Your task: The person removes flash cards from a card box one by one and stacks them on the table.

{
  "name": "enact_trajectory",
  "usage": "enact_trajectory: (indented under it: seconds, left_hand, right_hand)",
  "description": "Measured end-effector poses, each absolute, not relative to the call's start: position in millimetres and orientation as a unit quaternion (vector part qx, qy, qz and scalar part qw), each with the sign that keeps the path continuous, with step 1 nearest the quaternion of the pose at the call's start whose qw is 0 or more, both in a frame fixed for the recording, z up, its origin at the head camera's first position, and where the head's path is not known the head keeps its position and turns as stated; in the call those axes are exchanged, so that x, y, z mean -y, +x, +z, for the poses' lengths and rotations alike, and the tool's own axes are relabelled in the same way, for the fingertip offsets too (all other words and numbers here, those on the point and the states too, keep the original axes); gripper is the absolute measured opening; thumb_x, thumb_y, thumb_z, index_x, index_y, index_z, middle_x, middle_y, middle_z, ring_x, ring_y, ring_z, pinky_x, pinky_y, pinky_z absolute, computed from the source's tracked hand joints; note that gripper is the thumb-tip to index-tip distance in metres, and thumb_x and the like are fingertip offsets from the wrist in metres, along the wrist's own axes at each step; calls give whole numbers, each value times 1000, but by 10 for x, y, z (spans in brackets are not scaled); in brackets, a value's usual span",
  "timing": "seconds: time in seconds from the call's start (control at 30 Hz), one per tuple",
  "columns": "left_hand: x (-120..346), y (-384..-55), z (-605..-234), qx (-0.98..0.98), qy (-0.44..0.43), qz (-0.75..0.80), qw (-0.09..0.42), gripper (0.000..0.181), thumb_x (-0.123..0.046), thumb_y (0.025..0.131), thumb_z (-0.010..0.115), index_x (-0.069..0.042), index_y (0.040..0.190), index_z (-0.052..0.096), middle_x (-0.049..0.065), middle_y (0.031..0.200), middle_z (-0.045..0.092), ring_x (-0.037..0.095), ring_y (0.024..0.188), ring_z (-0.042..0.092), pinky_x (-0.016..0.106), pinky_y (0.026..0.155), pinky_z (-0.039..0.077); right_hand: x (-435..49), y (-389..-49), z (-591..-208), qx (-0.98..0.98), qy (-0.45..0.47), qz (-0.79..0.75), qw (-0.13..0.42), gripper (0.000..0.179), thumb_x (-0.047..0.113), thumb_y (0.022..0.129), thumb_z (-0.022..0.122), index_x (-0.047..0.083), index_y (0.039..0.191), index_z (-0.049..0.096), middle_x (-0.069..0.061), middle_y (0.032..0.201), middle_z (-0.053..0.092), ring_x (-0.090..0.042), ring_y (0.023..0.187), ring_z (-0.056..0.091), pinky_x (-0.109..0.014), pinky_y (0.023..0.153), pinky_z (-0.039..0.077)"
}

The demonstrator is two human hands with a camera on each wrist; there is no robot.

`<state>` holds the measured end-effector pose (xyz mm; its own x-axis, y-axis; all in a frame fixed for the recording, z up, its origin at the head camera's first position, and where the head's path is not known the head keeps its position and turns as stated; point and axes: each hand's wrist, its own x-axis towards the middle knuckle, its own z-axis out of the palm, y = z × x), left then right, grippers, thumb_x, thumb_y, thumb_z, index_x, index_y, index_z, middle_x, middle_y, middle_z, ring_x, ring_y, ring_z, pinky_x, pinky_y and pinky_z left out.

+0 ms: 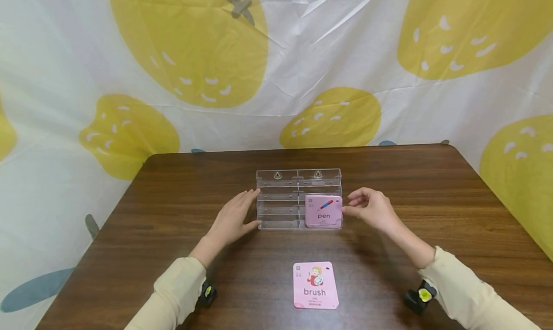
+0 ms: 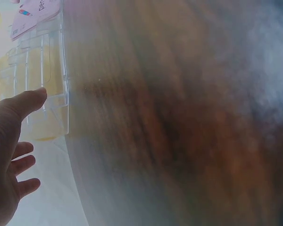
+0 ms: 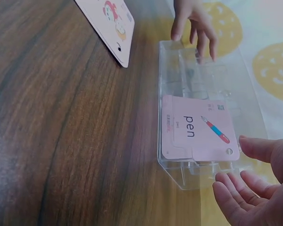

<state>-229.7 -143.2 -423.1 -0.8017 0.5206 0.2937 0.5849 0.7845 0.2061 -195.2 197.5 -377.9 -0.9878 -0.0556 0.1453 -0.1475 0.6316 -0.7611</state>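
Head view showed a clear plastic rack (image 1: 278, 219) on the brown wood-grain tabletop (image 1: 389, 282), with two columns of stepped compartments and two round fittings near its top. A pink "pen" card (image 1: 324, 214) stood in the lowest compartment of the right column, leaning back, its printed face toward the person. The left hand (image 1: 233, 217) was at the rack's left side, fingers extended and thumb spread wide from them; it held nothing, and the fingertips met the rack's edge from that view. The right hand (image 1: 371, 207) was at the opposite side, its fingers loosely bent. In the right wrist view its thumb and fingers were apart, with the thumb tip just beside the card's edge; whether it touched could not be told. A pink "brush" card (image 1: 316, 285) lay flat, face up, on the near side of the rack. Cream sleeves (image 1: 179, 284) covered the forearms, and behind the tabletop hung a white cloth (image 1: 224, 130) with large yellow fruit shapes.
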Motion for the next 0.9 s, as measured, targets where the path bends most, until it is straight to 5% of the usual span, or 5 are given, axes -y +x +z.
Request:
enact_trajectory:
  seconds: [0.9]
  left_hand:
    - [1433, -2285, -4227, 938, -293, -148, 109, 77, -28, 78, 71, -7, 140, 32, 19, 136, 42, 33, 126, 38, 44, 105, 31]
  right_hand:
    - [-1912, -2068, -3915, 879, 41, 473, 48, 33, 12, 72, 75, -7, 95, 61, -12, 80, 65, -10, 65, 57, -20, 54, 49]
